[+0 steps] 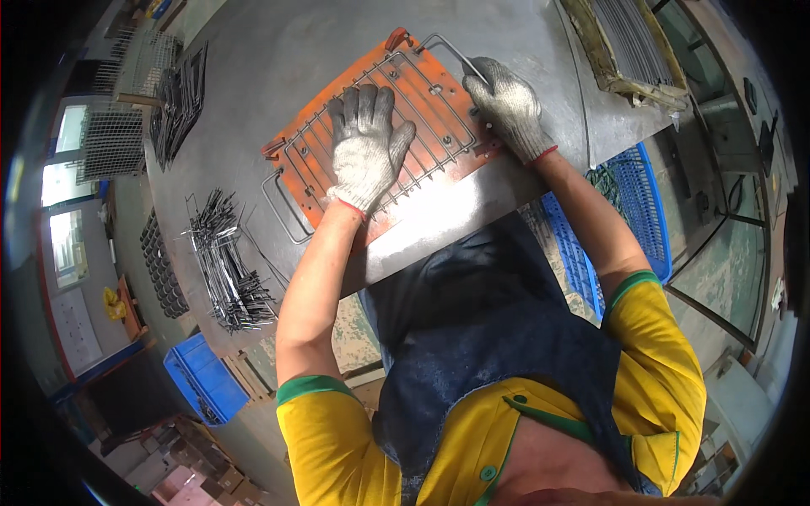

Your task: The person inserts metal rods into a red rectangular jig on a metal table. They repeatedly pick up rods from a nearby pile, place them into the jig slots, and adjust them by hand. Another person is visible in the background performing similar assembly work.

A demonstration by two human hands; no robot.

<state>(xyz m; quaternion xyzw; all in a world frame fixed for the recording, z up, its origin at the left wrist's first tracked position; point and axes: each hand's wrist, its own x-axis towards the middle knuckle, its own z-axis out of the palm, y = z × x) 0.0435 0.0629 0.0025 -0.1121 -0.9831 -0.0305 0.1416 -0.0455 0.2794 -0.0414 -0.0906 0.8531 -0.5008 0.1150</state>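
Note:
A wire rack (432, 145) of parallel rods inside a bent frame lies on an orange metal plate (375, 66) with small blocks and holes. My left hand (369, 150), in a white knit glove with grey fingers, presses flat on the rack with its fingers stretched out. At the plate's right end, my right hand (509, 108), gloved alike, is closed round a bent wire handle (453, 51). Its other end reaches the rack's far right corner; whether they touch I cannot tell. A second bent wire handle (275, 205) sticks out at the plate's left end.
The grey metal table (245, 93) carries a pile of thin bent wires (224, 261) at left and dark wire frames (179, 110) behind it. A tray of straight rods (633, 42) stands far right. Blue crates (634, 202) (205, 378) sit below the table on both sides.

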